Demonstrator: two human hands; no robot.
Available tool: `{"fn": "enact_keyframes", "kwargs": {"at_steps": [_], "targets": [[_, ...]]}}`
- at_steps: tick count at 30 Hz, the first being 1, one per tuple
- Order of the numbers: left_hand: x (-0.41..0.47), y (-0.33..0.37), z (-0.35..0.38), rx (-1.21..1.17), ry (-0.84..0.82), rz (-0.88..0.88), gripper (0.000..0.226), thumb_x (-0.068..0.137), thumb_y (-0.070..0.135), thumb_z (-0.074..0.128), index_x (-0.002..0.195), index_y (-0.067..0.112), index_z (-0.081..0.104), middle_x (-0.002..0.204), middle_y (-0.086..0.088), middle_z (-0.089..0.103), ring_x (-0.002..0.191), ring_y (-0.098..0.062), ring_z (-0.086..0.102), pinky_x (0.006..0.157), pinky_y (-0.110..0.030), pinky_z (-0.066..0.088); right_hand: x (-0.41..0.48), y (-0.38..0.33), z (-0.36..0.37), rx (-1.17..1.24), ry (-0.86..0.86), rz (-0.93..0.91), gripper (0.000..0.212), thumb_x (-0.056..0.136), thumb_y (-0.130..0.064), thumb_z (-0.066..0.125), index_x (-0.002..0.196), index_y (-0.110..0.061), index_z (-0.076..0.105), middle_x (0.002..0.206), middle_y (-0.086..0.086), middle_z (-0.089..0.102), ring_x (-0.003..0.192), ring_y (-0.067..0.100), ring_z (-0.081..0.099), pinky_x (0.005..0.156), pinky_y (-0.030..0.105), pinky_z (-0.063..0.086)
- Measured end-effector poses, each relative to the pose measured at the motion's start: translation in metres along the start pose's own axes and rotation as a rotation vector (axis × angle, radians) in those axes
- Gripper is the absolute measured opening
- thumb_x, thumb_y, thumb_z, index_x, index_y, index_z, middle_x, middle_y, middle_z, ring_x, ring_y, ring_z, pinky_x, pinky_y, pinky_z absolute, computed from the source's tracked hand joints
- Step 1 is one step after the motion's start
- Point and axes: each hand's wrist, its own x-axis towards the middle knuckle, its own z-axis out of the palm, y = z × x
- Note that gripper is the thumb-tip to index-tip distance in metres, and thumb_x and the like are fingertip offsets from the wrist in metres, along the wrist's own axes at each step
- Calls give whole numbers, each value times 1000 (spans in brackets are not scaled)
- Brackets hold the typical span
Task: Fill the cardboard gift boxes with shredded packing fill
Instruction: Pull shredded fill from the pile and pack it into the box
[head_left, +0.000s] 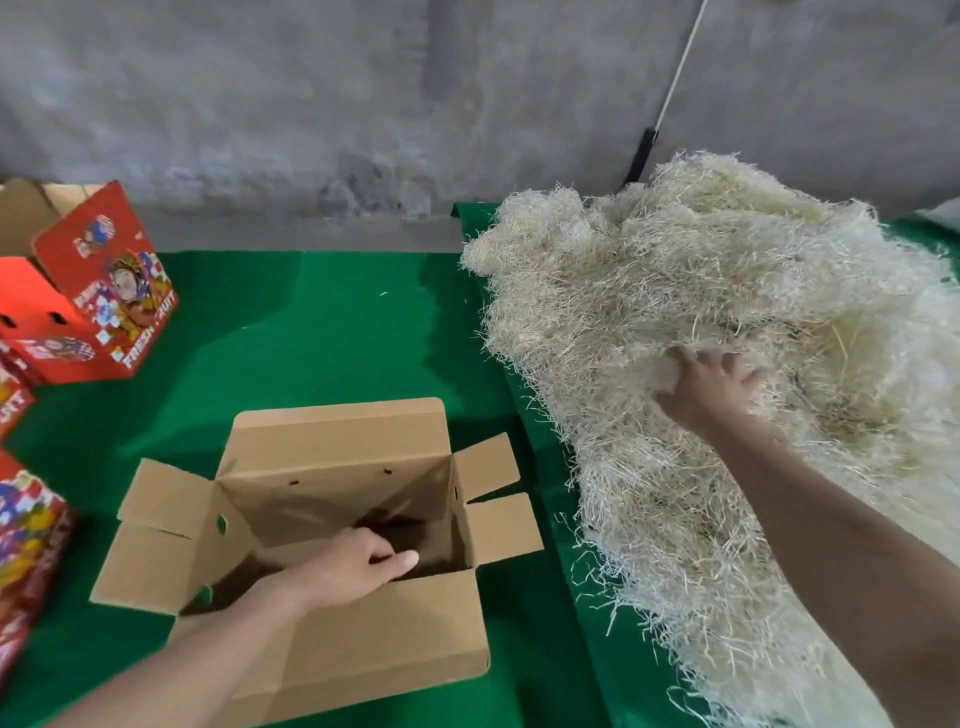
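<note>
Shredded pale straw-like packing fill (727, 291) lay heaped along the green tabletop's (322, 332) right edge, the right hand (711, 387) pressing spread, unclenched fingers into it. The left hand (358, 566) reached inside 1 open brown cardboard box (332, 660) near the front edge, grip unclear.

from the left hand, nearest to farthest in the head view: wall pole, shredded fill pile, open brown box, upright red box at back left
From the left hand:
1. open brown box, the hand reaches into it
2. shredded fill pile, to the right
3. upright red box, back left
4. wall pole, far back right
</note>
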Motion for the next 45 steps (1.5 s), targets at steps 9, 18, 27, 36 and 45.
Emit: {"fn": "enact_keyframes", "kwargs": {"at_steps": [9, 18, 27, 36, 45], "targets": [[-1, 7, 12, 12, -3, 43, 64, 79, 74, 31, 68, 21, 66, 57, 7, 60, 52, -2, 57, 58, -11, 42, -22, -14, 11, -44, 125, -165, 49, 86, -21, 58, 132, -31, 47, 118, 3, 61, 117, 22, 45, 109, 45, 21], [13, 38, 2, -18, 105, 9, 35, 91, 46, 47, 76, 21, 66, 71, 5, 67, 53, -6, 63, 49, -15, 47, -29, -44, -10, 75, 92, -113, 80, 74, -39, 69, 139, -28, 24, 136, 16, 41, 128, 33, 36, 107, 55, 22], [69, 147, -44, -224, 397, 312, 25, 91, 29, 56, 70, 23, 67, 63, 10, 66, 51, -3, 60, 50, -13, 44, 0, -10, 14, 92, -227, -189, 87, 72, -22, 74, 142, -37, 24, 148, 15, 25, 135, 39, 24, 109, 63, 6], [117, 255, -80, -596, 316, 429, 77, 68, 57, 64, 134, 25, 42, 128, 12, 50, 113, -4, 52, 100, -32, 41, 0, -10, -70, 761, 324, -148, 67, 68, 16, 53, 126, -17, 52, 125, 6, 58, 99, 20, 62, 78, 26, 55], [116, 336, -105, -1065, -88, 475, 117, 30, 50, 89, 135, 28, 42, 134, -13, 48, 113, -21, 54, 96, -43, 42, -19, -14, -127, 841, 404, -272, 78, 66, 12, 59, 133, -22, 37, 123, 4, 52, 109, 18, 50, 87, 30, 47]]}}
